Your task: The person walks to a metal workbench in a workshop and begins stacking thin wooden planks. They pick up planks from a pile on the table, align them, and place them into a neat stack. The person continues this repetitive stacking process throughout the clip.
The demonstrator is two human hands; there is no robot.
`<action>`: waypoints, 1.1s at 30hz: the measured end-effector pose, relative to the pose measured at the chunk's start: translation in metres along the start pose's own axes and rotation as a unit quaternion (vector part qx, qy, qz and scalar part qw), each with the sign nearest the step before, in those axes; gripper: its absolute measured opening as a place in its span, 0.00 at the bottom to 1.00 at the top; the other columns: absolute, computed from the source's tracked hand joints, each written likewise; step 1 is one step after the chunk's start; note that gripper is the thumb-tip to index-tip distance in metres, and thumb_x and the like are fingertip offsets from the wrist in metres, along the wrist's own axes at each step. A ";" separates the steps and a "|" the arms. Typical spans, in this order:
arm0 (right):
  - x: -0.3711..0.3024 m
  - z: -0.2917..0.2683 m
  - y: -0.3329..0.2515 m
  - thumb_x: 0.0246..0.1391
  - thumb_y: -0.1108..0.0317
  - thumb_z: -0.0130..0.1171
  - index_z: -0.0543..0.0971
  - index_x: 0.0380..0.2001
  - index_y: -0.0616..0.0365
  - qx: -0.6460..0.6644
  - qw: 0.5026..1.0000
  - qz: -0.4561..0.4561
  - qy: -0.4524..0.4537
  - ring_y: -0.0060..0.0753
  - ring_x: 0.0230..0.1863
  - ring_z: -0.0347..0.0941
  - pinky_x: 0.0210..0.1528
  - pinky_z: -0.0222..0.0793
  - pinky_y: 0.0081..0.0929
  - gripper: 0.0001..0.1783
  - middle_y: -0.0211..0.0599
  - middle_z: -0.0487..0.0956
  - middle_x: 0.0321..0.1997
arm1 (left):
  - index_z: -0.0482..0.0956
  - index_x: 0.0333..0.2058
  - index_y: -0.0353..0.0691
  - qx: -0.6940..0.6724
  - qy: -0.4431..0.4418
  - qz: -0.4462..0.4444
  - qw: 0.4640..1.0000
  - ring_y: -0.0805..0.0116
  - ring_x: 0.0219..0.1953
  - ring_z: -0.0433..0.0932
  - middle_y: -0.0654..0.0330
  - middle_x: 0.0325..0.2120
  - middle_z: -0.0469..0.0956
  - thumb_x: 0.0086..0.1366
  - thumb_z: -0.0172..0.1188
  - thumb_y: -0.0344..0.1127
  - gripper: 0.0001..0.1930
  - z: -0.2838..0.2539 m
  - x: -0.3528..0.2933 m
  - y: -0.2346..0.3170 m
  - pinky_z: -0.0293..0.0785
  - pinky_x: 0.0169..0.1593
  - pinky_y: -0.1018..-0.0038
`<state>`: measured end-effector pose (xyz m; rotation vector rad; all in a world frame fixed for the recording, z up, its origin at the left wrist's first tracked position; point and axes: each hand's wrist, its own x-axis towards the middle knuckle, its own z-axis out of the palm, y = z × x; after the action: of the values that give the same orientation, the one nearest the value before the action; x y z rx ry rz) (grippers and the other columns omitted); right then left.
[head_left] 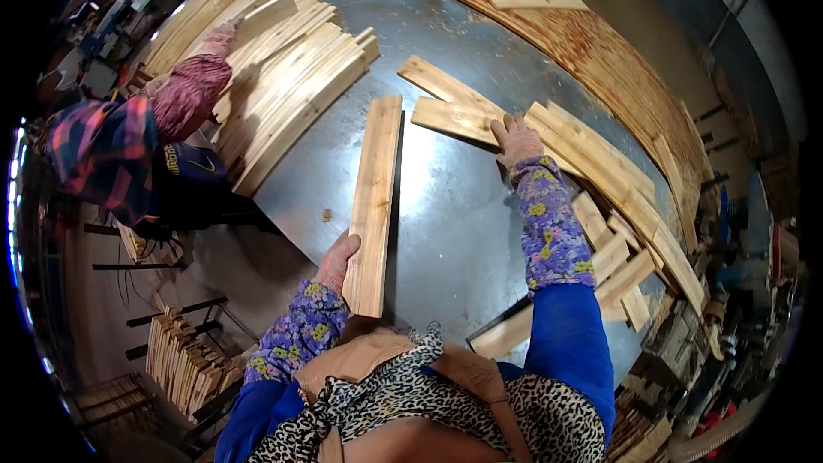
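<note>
A long flat wooden board (pixel 374 197) is held by its near end in my left hand (pixel 337 259), which is closed around its left edge. The board points away from me over the grey metal table (pixel 437 266). Out to the right, my right hand (pixel 517 141) lies on a second wooden board (pixel 454 118) with its fingers spread across the wood. That board overlaps another one (pixel 437 81) just behind it. More loose boards (pixel 600 163) lie crossed over each other beside my right forearm, partly hidden by it.
A large pile of boards (pixel 300 77) covers the table's far left. A co-worker's arm (pixel 190 94) reaches over it. A rough plywood sheet (pixel 549 26) runs along the far right, with a single board (pixel 537 2) on it. Upright boards (pixel 180 360) stand in a rack at lower left.
</note>
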<state>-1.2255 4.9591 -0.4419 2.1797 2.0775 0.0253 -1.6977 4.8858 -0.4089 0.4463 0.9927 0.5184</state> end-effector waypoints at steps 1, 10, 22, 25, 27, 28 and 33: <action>0.016 0.006 0.006 0.64 0.64 0.61 0.70 0.65 0.46 -0.013 1.000 0.010 0.013 0.46 0.79 0.61 0.64 0.77 0.43 0.27 0.41 0.68 0.76 | 0.68 0.74 0.42 -0.006 -0.004 0.003 1.000 0.59 0.45 0.88 0.54 0.52 0.86 0.70 0.68 0.51 0.38 0.003 -0.001 0.006 0.89 0.48 0.60; 0.088 -0.039 -0.079 0.67 0.51 0.55 0.82 0.55 0.62 0.315 0.938 0.144 -0.017 0.62 0.52 0.85 0.60 0.77 0.50 0.26 0.60 0.87 0.48 | 0.83 0.57 0.38 -0.031 0.110 -0.090 0.989 0.58 0.33 0.88 0.52 0.37 0.89 0.71 0.64 0.65 0.34 -0.044 0.006 -0.007 0.88 0.37 0.60; -0.018 0.025 -0.200 0.68 0.54 0.63 0.85 0.53 0.59 0.607 0.775 0.154 -0.078 0.46 0.56 0.84 0.57 0.80 0.41 0.21 0.49 0.87 0.51 | 0.74 0.70 0.39 -0.231 -0.038 -0.085 0.969 0.47 0.60 0.84 0.47 0.61 0.83 0.78 0.57 0.62 0.35 -0.026 0.077 -0.073 0.80 0.65 0.47; -0.061 0.008 -0.170 0.69 0.53 0.66 0.80 0.60 0.61 0.716 0.604 0.351 -0.014 0.41 0.65 0.77 0.68 0.72 0.35 0.26 0.48 0.84 0.58 | 0.72 0.71 0.40 -0.179 -0.003 -0.063 0.982 0.49 0.60 0.83 0.49 0.62 0.82 0.77 0.57 0.63 0.37 -0.019 0.074 -0.076 0.80 0.65 0.49; -0.085 0.045 -0.117 0.68 0.57 0.67 0.73 0.67 0.65 0.648 0.568 0.444 0.245 0.43 0.68 0.75 0.70 0.71 0.34 0.32 0.50 0.81 0.63 | 0.73 0.70 0.39 -0.158 0.000 -0.054 0.986 0.50 0.58 0.85 0.48 0.59 0.83 0.77 0.58 0.64 0.37 -0.019 0.066 -0.063 0.82 0.63 0.50; -0.093 0.054 -0.090 0.68 0.59 0.68 0.70 0.70 0.67 0.653 0.468 0.497 0.330 0.44 0.69 0.74 0.71 0.70 0.34 0.35 0.51 0.79 0.66 | 0.73 0.70 0.39 -0.134 0.034 -0.085 0.987 0.51 0.54 0.86 0.48 0.57 0.85 0.77 0.57 0.65 0.38 -0.011 0.057 -0.047 0.84 0.61 0.52; -0.087 0.059 -0.019 0.65 0.67 0.70 0.69 0.70 0.69 0.720 0.369 0.504 0.302 0.45 0.60 0.80 0.64 0.77 0.35 0.35 0.50 0.81 0.62 | 0.74 0.68 0.36 -0.023 0.052 -0.089 0.994 0.52 0.48 0.88 0.48 0.52 0.86 0.76 0.60 0.61 0.36 -0.024 0.067 -0.035 0.87 0.53 0.52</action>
<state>-1.2424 4.8680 -0.4958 4.3963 -0.5624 -1.6097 -1.6816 4.9013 -0.4851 0.2886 1.1073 0.4048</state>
